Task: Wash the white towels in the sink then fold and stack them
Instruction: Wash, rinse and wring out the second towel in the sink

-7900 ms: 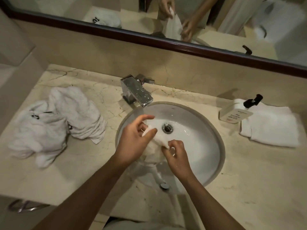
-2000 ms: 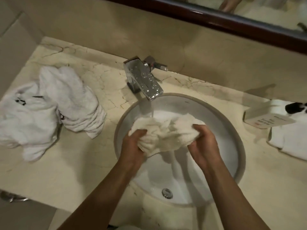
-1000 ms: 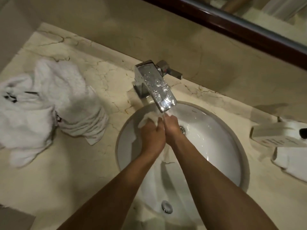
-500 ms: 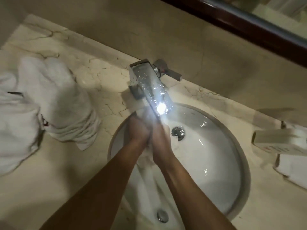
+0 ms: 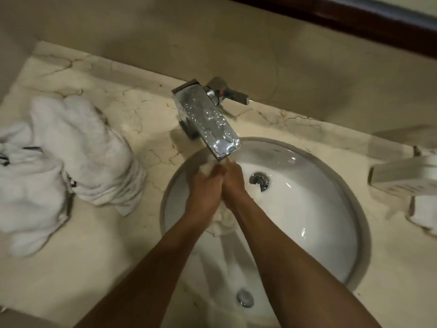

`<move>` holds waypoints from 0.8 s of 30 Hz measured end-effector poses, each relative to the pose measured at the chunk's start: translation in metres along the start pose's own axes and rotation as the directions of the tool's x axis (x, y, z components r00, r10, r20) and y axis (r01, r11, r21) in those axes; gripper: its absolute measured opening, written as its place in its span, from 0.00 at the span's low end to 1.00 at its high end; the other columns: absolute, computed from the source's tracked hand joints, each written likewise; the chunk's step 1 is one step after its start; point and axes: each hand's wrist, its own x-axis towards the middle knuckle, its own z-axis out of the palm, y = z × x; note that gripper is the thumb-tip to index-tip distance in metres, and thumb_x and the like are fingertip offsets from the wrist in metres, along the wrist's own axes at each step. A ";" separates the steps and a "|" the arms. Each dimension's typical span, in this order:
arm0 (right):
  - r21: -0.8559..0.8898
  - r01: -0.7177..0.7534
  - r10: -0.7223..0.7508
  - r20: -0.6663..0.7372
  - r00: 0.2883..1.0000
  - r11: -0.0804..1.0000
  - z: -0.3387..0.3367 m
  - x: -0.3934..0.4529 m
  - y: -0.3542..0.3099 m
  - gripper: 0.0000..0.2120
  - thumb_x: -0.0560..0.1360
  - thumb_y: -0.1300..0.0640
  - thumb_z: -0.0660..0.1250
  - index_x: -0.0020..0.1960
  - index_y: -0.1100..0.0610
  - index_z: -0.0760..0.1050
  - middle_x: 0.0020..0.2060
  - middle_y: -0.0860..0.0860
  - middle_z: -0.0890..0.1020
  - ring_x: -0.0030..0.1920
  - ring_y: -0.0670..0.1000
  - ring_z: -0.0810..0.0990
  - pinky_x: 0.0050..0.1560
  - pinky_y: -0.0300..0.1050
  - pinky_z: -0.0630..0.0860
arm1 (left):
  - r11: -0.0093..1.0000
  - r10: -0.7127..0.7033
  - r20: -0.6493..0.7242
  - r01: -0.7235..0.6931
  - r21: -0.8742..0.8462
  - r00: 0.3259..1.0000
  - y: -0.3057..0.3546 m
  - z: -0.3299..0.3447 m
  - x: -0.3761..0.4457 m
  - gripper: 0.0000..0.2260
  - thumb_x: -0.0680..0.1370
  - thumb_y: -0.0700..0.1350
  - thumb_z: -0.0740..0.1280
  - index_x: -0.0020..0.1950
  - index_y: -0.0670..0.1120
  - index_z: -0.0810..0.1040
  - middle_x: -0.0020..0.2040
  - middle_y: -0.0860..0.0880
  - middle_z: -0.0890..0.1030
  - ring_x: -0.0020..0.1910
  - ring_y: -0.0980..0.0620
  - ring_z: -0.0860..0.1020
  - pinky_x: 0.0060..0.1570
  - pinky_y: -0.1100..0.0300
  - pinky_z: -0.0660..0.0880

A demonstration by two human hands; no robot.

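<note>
Under the chrome tap (image 5: 208, 119), over the white round sink (image 5: 307, 209), my left hand (image 5: 204, 190) and my right hand (image 5: 233, 183) press side by side. Both are shut on one wet white towel (image 5: 221, 221), bunched between my palms. A bit of it shows above my fingers by the spout, and more hangs below my wrists. A heap of crumpled white towels (image 5: 71, 157) lies on the marble counter to the left of the sink.
A white soap dispenser (image 5: 406, 176) lies at the right edge on a folded white towel (image 5: 425, 214). The sink drain (image 5: 259, 180) sits right of my hands. The tap lever (image 5: 229, 93) points right. A dark mirror frame (image 5: 354, 20) runs along the wall.
The towel, held spread between my hands two seconds ago, is now squeezed tight between both hands right under the spout. The view has shifted slightly; the hands stay together.
</note>
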 end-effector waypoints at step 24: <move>0.172 -0.002 0.001 0.003 1.000 0.985 -0.015 0.010 0.008 0.16 0.82 0.54 0.59 0.37 0.56 0.76 0.29 0.49 0.79 0.32 0.48 0.79 0.31 0.38 0.73 | 0.993 0.105 -0.001 -0.105 0.050 0.995 0.015 0.018 -0.018 0.08 0.81 0.51 0.66 0.48 0.47 0.80 0.42 0.51 0.83 0.43 0.56 0.82 0.48 0.58 0.77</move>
